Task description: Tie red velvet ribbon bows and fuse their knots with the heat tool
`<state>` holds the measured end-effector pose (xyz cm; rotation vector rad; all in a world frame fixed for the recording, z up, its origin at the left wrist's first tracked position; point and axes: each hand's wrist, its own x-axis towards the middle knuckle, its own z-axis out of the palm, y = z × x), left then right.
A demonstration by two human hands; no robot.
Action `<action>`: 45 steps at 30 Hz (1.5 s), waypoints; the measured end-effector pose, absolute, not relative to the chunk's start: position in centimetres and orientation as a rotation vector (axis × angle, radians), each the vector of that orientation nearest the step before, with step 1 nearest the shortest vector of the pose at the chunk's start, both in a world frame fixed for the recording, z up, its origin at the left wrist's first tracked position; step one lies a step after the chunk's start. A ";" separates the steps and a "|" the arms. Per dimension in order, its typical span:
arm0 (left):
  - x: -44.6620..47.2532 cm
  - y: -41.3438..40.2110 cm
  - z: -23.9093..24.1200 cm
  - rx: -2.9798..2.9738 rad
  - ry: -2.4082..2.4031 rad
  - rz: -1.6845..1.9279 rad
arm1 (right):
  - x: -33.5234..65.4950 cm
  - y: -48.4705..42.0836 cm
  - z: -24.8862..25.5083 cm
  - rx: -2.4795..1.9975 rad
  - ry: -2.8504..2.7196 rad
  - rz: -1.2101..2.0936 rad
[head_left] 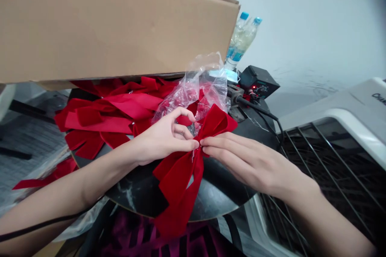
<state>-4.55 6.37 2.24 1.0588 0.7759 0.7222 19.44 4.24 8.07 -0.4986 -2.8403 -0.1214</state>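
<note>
A red velvet bow (pixel 181 172) lies over a round dark marbled table (pixel 217 196), its tails hanging past the front edge. My left hand (pixel 163 136) pinches the bow's centre knot between thumb and finger. My right hand (pixel 241 156) meets it from the right, fingertips pressed together on the same knot. A crumpled clear plastic bag (pixel 199 84) sits just behind my hands. More red velvet bows (pixel 105 120) are piled to the left.
A large cardboard box (pixel 114 20) overhangs the pile at the back. Two plastic bottles (pixel 241 40) and a small black device (pixel 259 82) with a cable stand behind. A white machine with a black grille (pixel 331 160) is at the right.
</note>
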 end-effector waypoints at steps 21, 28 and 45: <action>-5.1 6.3 2.9 1.355 0.696 0.551 | 17.7 4.9 7.6 -0.774 -2.833 0.309; -5.9 6.7 3.9 1.283 0.734 0.578 | 17.5 4.5 7.9 -0.771 -2.789 0.082; -6.6 6.8 2.8 0.944 0.709 0.685 | 19.0 4.4 6.9 -0.332 -2.665 -0.223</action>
